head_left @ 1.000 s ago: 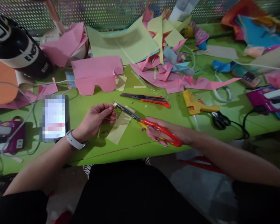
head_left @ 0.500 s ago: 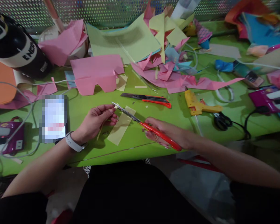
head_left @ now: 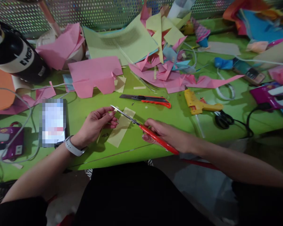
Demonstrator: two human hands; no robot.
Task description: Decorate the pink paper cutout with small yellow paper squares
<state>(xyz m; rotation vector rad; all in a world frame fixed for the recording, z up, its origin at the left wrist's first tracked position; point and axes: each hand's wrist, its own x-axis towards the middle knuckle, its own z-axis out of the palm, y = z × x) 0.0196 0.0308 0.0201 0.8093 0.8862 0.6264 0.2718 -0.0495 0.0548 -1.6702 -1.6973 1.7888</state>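
Note:
My right hand (head_left: 163, 133) grips a pair of red-handled scissors (head_left: 155, 138), their blades pointing up and left. The tips lie at the fingertips of my left hand (head_left: 100, 121), which pinches a thin pale-yellow paper strip (head_left: 98, 137); most of it is hidden by the fingers. The blades look almost together. Beneath them a wider pale-yellow paper piece (head_left: 119, 135) lies flat on the green table (head_left: 85, 161). Just beyond the hands rests a cutter knife (head_left: 146, 100) with an orange-red handle.
A phone (head_left: 53, 122) lies left of my left hand. Pink cut paper (head_left: 94, 75) and yellow sheets (head_left: 122, 44) spread across the back. A yellow glue gun (head_left: 198, 103) is at the right, with a black bottle (head_left: 19, 53) at the far left.
The scissor blades look closer together, and the red handles have drawn in slightly. My left hand keeps its pinch. The whole view has shifted a little.

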